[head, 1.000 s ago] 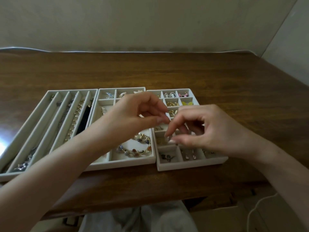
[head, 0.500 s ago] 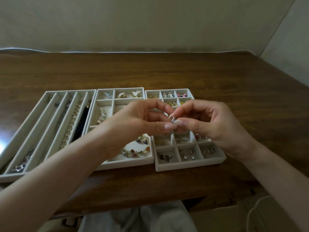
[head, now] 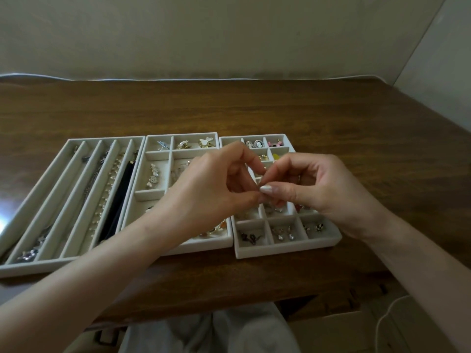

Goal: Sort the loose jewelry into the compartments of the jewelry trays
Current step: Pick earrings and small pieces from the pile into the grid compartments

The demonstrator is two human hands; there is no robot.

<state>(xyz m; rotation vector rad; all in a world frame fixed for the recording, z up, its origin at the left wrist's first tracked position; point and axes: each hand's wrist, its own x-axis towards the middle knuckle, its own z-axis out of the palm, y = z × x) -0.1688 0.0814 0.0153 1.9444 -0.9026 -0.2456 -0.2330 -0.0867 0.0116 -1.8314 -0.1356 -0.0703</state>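
Observation:
Three pale grey jewelry trays lie side by side on the wooden table. The long-slot tray [head: 76, 149] at the left holds chains and a dark band. Brooches and a beaded bracelet lie in the middle tray [head: 155, 155]. The small-cell tray [head: 285, 248] at the right holds earrings and rings. My left hand [head: 211, 189] and my right hand [head: 313, 187] meet fingertip to fingertip above the small-cell tray. Together they pinch a tiny piece of jewelry [head: 264, 168], of which only a gold glint shows between the fingers.
The table's front edge [head: 204, 309] runs just below the trays. A bare stretch of table [head: 229, 105] reaches back to the wall. A white cable [head: 390, 309] hangs at the lower right. Light trousers [head: 209, 329] show under the table edge.
My right hand rose from the small-cell tray with a tiny piece and met my left hand. Both hands now pinch it together, a little higher over the tray.

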